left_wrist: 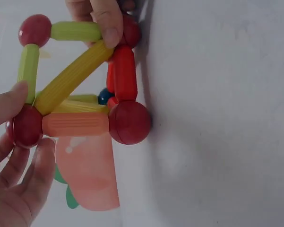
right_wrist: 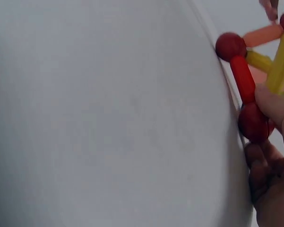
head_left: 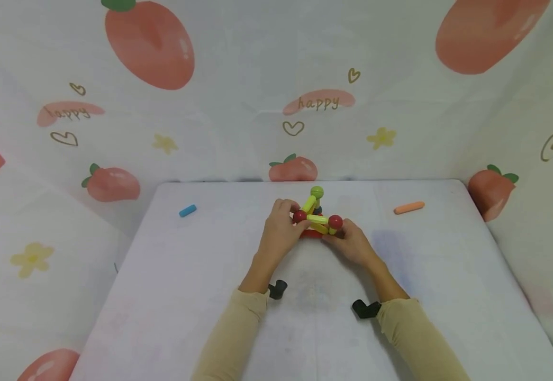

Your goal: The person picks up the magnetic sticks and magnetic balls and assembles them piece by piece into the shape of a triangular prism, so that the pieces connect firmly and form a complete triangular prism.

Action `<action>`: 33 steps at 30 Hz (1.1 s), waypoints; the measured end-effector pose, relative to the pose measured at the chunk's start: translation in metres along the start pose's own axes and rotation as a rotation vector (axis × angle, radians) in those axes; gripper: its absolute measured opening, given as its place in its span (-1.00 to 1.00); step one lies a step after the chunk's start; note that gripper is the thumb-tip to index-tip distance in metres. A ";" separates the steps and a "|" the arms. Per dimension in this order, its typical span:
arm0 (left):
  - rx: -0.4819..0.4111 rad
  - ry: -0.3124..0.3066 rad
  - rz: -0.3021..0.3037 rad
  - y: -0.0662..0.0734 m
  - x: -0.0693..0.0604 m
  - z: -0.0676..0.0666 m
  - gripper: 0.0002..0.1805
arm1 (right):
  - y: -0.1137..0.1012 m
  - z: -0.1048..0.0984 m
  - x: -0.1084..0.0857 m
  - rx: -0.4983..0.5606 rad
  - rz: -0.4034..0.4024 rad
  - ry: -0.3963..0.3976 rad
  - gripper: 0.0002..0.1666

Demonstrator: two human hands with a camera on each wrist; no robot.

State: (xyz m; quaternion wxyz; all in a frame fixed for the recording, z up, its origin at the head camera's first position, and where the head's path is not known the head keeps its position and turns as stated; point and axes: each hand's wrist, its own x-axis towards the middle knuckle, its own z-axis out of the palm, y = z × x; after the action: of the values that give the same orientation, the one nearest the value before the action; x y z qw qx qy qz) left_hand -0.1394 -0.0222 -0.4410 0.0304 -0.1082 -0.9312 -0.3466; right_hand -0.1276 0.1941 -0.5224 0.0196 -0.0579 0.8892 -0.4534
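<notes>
A frame of coloured rods and balls stands on the white table, in front of both hands. My left hand (head_left: 278, 230) grips a dark red ball (left_wrist: 28, 126) at an upper corner, thumb on one side and fingers behind. From it run a lime rod (head_left: 317, 219), a yellow diagonal rod (left_wrist: 73, 78) and an orange rod (left_wrist: 75, 124). Low on the other side, my right hand (head_left: 352, 242) pinches another dark red ball (right_wrist: 253, 122), its thumb by the diagonal's end. A red rod (right_wrist: 243, 79) forms the base edge. Behind are a green ball (head_left: 317, 192) and a dark blue ball (left_wrist: 105, 96), partly hidden.
A short blue rod (head_left: 188, 210) lies at the table's back left. An orange rod (head_left: 409, 207) lies at the back right. Behind the table hangs a fruit-printed cloth (head_left: 238, 116). Black wrist devices (head_left: 366, 309) sit by both sleeves.
</notes>
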 end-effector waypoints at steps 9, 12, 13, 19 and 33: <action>-0.062 -0.110 -0.281 -0.022 -0.004 -0.001 -0.31 | -0.013 -0.017 -0.013 0.007 0.042 -0.179 -0.60; -0.002 -0.245 -0.349 -0.028 -0.011 0.005 -0.34 | -0.014 -0.027 -0.007 -0.005 0.066 -0.122 -0.61; -0.002 -0.280 -0.339 -0.029 -0.014 0.008 -0.36 | -0.014 -0.029 -0.003 -0.019 0.073 -0.101 -0.58; -0.057 -0.276 -0.173 -0.031 -0.019 0.031 -0.28 | -0.017 -0.020 0.023 -0.073 0.031 -0.112 -0.37; 0.027 -0.133 -0.244 -0.039 -0.005 0.027 -0.61 | -0.010 -0.035 0.006 -0.152 0.030 -0.063 -0.62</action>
State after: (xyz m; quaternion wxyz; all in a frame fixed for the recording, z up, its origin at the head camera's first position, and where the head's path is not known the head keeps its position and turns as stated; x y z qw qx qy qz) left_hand -0.1425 -0.0338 -0.4869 -0.0720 -0.0166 -0.9420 -0.3275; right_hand -0.1362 0.2156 -0.4932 0.0499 -0.0600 0.9207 -0.3823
